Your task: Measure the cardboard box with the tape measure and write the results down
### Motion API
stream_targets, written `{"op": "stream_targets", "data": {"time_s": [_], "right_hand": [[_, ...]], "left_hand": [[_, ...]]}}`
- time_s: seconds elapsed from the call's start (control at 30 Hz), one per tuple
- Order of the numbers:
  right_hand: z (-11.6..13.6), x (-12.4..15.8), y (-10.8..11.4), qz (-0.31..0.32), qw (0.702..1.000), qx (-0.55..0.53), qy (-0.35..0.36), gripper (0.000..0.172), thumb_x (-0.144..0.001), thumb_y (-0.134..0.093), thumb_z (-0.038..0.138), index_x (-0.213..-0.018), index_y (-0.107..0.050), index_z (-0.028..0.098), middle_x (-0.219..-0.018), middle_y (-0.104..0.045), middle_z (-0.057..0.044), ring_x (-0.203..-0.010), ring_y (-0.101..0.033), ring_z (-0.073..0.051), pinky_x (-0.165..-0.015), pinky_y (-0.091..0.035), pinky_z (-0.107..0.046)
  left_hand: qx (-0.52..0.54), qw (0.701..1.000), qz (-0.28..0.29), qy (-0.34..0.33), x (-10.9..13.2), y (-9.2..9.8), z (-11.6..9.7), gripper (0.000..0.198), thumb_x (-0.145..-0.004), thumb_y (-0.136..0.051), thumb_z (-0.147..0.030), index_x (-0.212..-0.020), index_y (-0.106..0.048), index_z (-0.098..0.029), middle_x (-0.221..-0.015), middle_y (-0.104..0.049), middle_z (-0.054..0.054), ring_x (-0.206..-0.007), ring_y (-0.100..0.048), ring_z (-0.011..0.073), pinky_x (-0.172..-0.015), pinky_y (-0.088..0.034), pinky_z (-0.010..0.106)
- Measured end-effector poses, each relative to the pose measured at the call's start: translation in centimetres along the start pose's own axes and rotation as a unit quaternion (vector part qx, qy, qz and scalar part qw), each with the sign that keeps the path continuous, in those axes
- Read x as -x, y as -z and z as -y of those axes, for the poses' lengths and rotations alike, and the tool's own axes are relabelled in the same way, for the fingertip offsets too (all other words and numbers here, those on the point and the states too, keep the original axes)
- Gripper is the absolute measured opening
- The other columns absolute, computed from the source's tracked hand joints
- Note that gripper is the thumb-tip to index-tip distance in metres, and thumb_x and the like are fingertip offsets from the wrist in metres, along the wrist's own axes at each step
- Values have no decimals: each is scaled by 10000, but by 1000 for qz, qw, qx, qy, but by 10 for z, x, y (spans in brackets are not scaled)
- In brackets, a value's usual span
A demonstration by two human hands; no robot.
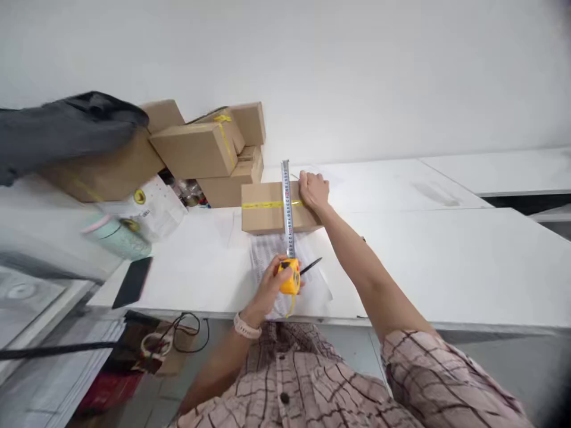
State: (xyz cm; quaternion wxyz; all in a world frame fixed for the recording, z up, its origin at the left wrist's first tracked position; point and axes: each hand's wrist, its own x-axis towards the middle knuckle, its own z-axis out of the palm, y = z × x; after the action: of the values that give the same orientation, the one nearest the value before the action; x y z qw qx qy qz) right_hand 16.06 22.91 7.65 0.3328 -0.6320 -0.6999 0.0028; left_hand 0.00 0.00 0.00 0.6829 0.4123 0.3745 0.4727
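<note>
Mid-frame, a yellow-banded brown carton [263, 218] lies under the pale, marked blade [288, 217] of a yellow tape measure [291, 284], gripped by the left hand [270, 280] at lower centre; the right hand [314, 191] curls at the carton's right end, its hold unclear.

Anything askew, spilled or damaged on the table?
Mildly: back-left cartons are stacked at uneven angles, and a greyish smudge marks the right side of the table; stain or reflection, can't tell. The box under the tape shows no evident damage.

Left hand [267, 285] holding tape measure [291, 278], cardboard box [264, 219]
</note>
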Motion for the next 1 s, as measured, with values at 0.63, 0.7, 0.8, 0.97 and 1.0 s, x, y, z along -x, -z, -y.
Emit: {"op": "stream_targets", "data": {"time_s": [0.63, 0.7, 0.8, 0.97, 1.0], "right_hand": [[-2, -5, -4, -33, 996, -79, -40, 421, -968, -420, 571, -811, -583, 216, -999, -707, -117, -1099, -546, -313, -984, -374, -499], [-4, -5, -5, -30, 995, -89, -42, 406, -955, -448, 574, -806, -577, 219, -984, -700, -110, -1104, -540, -314, -994, -364, -509], [-5, -5, -6, -29, 994, -95, -43, 406, -954, -451, 581, -809, -569, 221, -972, -686, -99, -1115, -531, -309, -1013, -348, -525], [-8, -6, -11, -37, 994, -95, -39, 412, -953, -444, 599, -819, -558, 226, -964, -674, -89, -1112, -528, -304, -1017, -346, -534], [-9, -7, -12, -41, 994, -96, -37, 421, -952, -436, 609, -820, -556, 228, -956, -670, -87, -1108, -527, -304, -1016, -347, -535]], "left_hand": [[-22, 999, -8, 44, 3, -10, 41, 532, -803, -756, -516, -1160, -482, -232, -1169, -664, 75, -769, -735, 186, -635, -600, 311], [-35, 999, -12, 39, 2, -10, 46, 505, -808, -758, -490, -1149, -492, -230, -1141, -666, 64, -774, -722, 168, -653, -590, 297], [-39, 999, -9, 31, -1, -8, 55, 470, -823, -754, -454, -1150, -499, -233, -1105, -667, 50, -779, -706, 151, -686, -578, 292], [-42, 999, -4, 31, -3, -5, 61, 446, -840, -738, -437, -1165, -505, -238, -1100, -658, 53, -807, -705, 163, -712, -565, 308], [-44, 998, -6, 33, -3, -5, 62, 448, -840, -736, -438, -1167, -505, -238, -1096, -656, 54, -806, -706, 165, -712, -562, 310]]}}
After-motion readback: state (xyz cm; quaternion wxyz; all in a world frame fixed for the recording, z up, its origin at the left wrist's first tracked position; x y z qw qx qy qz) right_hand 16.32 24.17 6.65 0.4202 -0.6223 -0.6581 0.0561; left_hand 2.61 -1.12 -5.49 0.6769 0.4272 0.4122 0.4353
